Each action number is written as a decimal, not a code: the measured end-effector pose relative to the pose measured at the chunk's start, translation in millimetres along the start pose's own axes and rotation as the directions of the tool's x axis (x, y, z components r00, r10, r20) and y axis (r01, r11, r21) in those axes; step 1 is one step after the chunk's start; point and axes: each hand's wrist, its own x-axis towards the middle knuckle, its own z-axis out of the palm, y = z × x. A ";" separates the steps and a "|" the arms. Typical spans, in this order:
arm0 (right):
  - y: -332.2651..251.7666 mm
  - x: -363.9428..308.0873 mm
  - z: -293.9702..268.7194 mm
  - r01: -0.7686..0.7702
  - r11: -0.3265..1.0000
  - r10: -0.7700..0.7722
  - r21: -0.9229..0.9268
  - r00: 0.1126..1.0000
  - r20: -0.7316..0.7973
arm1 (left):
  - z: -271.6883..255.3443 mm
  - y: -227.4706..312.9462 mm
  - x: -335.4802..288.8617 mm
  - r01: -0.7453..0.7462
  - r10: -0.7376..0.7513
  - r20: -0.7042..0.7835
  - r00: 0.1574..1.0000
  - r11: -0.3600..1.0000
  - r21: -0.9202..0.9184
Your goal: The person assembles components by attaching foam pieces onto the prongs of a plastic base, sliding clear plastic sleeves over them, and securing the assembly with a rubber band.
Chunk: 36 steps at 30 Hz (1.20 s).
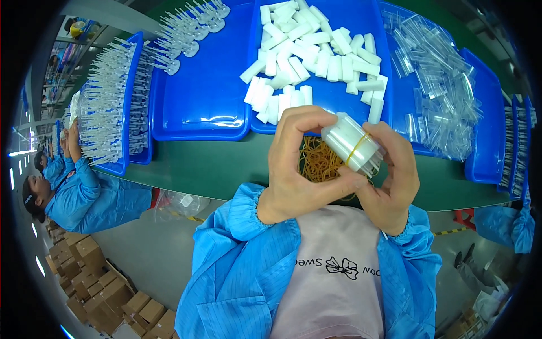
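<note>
My left hand (pixel 296 164) and my right hand (pixel 392 175) hold a short bundle (pixel 349 140) between them, above the table's near edge. It looks like a white piece with clear plastic around it, and a yellow rubber band (pixel 357 148) circles it. The left thumb and fingers grip the upper left side; the right fingers and thumb close on the other side. Partly hidden behind the bundle lies a heap of yellow-brown rubber bands (pixel 317 160). Just beyond the hands, many white blocks (pixel 305 48) lie in a blue tray (pixel 333 101).
To the right, a blue tray (pixel 402 116) holds clear plastic pieces (pixel 440 73). Another blue tray (pixel 197 104) has thin-stemmed white parts (pixel 189 31) at its far end. Racks of similar parts (pixel 107 101) stand left. A co-worker in blue (pixel 93 192) sits there; cartons (pixel 96 265) are stacked on the floor.
</note>
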 end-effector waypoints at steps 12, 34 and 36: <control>11.5 11.0 -25.2 -0.426 0.765 0.238 0.482 0.884 0.402 | -9.6 -6.4 -7.6 -0.148 0.147 -0.017 0.989 0.985 -0.086; -1.2 9.8 -11.1 -0.525 0.558 0.335 0.643 0.851 0.404 | -11.2 -6.5 8.1 -0.413 0.407 0.144 0.902 0.911 0.017; 0.8 7.6 -10.1 -0.494 0.630 0.319 0.599 0.868 0.381 | -13.7 -8.0 8.6 -0.447 0.437 0.153 0.886 0.894 0.035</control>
